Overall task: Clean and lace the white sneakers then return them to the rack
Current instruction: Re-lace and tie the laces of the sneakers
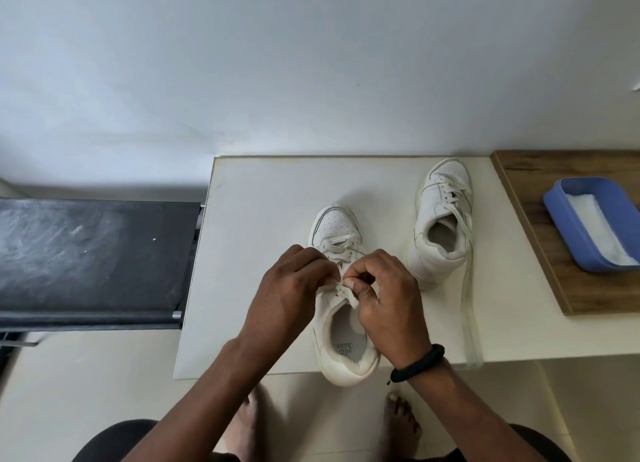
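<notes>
Pinching lace [346,290], near sneaker [341,309] toe pointing away

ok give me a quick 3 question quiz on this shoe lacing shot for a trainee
1. True or false: both hands are working on the near sneaker.
2. Where does the far sneaker's loose lace end? A) inside the shoe B) at the table's front edge C) in the blue tray
3. Which wrist wears the black band?

Key: 1 true: left hand and right hand pinch its lace. 2 B. 3 right.
</notes>
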Available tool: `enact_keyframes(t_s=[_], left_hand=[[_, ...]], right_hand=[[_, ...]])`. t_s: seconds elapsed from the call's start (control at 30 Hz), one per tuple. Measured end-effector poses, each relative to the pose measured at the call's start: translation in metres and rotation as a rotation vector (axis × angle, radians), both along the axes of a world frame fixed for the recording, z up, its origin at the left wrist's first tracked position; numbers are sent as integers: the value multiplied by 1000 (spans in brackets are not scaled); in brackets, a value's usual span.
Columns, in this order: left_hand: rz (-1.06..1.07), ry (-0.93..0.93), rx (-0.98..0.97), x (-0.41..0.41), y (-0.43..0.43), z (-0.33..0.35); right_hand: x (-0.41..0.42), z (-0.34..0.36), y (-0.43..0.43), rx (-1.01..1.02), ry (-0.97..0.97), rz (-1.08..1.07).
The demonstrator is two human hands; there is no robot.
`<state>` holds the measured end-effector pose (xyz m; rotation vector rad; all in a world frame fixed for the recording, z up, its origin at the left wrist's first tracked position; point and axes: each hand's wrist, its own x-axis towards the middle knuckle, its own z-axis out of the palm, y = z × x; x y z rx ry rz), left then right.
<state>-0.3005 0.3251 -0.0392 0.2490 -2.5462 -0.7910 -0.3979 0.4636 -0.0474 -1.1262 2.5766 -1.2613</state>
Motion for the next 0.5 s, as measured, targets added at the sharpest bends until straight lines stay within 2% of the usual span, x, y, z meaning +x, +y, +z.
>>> enact_keyframes(t_s=[0.07,0.17,0.33,0.5], left_hand=[[36,-57,135,-1,2,-7],[100,-120,295,1,5,-15],[153,-146,312,2,7,-15],[147,-90,293,2,11,-14]], right_hand=[[-1,0,-1,-32,-76,-37],[-1,5,0,7,10,15],[-11,19,10,117,71,153],[-9,21,9,185,127,120]])
